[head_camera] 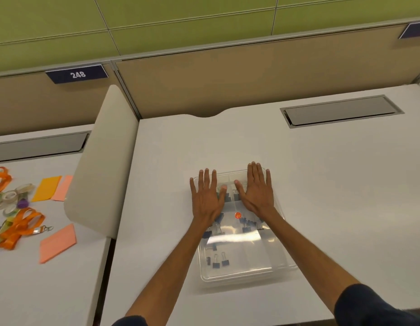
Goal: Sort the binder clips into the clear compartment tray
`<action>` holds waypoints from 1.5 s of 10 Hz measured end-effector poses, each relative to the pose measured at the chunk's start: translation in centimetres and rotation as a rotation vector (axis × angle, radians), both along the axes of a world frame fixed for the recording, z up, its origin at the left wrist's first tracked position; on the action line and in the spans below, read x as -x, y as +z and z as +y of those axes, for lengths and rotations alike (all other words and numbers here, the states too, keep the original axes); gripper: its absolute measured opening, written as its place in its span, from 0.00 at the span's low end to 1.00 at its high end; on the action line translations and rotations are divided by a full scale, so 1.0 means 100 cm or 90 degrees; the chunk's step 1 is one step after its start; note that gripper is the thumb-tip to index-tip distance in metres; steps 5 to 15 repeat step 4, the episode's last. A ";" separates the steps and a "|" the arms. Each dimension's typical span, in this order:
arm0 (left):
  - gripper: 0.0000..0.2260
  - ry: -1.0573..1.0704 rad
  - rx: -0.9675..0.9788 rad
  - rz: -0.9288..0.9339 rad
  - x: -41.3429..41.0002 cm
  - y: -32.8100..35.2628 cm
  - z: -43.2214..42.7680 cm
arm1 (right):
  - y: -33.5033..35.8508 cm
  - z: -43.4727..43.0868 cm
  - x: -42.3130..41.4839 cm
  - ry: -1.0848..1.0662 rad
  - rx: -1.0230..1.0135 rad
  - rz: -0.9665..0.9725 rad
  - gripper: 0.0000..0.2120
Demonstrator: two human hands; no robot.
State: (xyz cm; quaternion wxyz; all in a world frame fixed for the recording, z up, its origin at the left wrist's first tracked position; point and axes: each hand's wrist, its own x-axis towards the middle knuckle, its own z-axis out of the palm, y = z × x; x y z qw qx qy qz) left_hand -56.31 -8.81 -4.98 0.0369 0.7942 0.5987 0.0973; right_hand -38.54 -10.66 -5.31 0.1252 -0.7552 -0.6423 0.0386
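A clear compartment tray (pixel 242 275) lies on the white desk in front of me, with a small orange sticker (pixel 237 215) near its middle. Several blue binder clips (pixel 218 261) rest in its compartments, some near the front left, others near the middle. My left hand (pixel 207 196) lies flat, palm down, fingers spread, over the tray's far left part. My right hand (pixel 257 190) lies flat the same way over the far right part. Neither hand holds anything. Clips under the palms are partly hidden.
A grey cable hatch (pixel 340 112) is set into the desk at the back right. A rounded white divider (pixel 103 165) separates this desk from the left one, where orange lanyards (pixel 21 225), tape rolls (pixel 11 198) and orange and pink paper pads (pixel 57 243) lie.
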 end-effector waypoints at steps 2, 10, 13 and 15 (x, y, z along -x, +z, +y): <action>0.31 -0.012 0.031 -0.027 -0.002 0.005 0.013 | 0.004 0.009 0.003 -0.017 0.010 0.012 0.36; 0.32 0.025 -0.016 -0.057 -0.005 0.020 0.009 | 0.019 0.009 0.005 -0.029 -0.083 0.074 0.30; 0.32 0.025 -0.016 -0.057 -0.005 0.020 0.009 | 0.019 0.009 0.005 -0.029 -0.083 0.074 0.30; 0.32 0.025 -0.016 -0.057 -0.005 0.020 0.009 | 0.019 0.009 0.005 -0.029 -0.083 0.074 0.30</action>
